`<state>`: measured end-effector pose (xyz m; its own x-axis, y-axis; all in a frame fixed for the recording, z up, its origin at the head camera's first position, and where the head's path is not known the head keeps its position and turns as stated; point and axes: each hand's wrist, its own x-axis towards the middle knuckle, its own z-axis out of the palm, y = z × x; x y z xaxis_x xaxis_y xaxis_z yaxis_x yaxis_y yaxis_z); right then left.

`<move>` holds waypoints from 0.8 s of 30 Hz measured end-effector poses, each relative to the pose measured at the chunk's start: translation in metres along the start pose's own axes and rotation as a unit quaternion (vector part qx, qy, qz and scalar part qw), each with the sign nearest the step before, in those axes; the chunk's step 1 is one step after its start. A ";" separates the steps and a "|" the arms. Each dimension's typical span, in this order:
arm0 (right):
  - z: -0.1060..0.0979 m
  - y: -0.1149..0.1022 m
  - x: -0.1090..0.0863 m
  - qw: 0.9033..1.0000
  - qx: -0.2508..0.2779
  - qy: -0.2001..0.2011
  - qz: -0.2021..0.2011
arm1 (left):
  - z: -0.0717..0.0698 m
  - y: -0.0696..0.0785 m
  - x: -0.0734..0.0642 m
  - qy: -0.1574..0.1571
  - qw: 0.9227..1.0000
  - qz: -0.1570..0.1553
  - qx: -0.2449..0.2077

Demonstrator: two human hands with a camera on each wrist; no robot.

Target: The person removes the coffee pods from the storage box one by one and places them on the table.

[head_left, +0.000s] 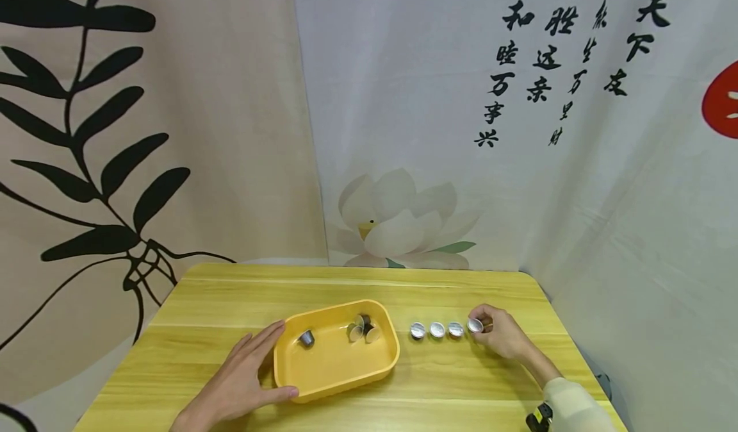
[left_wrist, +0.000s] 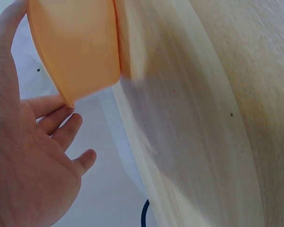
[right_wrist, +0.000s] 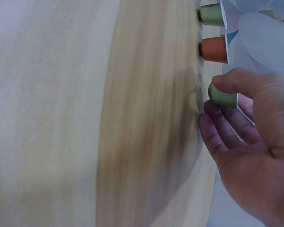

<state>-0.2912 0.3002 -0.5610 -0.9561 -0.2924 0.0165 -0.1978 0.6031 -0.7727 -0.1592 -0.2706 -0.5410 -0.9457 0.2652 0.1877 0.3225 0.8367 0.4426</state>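
In the head view, my left hand (head_left: pixel 239 375) spans the left end of the yellow tray (head_left: pixel 331 387), thumb at its near rim and fingertips at the far corner. The left wrist view brings the fingertips right up against the rim of the orange-looking tray (left_wrist: pixel 75 52). On the right, my right hand (head_left: pixel 504 336) pinches a green coffee capsule (right_wrist: pixel 223 97) between thumb and fingers, its silver foil lid (head_left: pixel 475 325) facing up. Beside it stand three capsules in a row, foil up, among them an orange capsule (right_wrist: pixel 214 49).
Inside the tray, a dark grey capsule (head_left: pixel 307 338) lies at the left and several capsules (head_left: pixel 356 333) cluster at the right. The wooden table (head_left: pixel 461 393) carries everything. Behind it hangs a printed cloth (head_left: pixel 403 131). A black and yellow device (head_left: pixel 540 417) sits at my right wrist.
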 end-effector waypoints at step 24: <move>0.004 0.003 0.001 1.000 -0.015 -0.008 0.009 | 0.000 0.000 -0.001 0.004 1.000 -0.001 -0.006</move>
<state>-0.2915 0.2988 -0.5664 -0.9562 -0.2925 -0.0084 -0.1864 0.6311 -0.7529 -0.1586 -0.2707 -0.5410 -0.9458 0.2606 0.1940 0.3219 0.8316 0.4525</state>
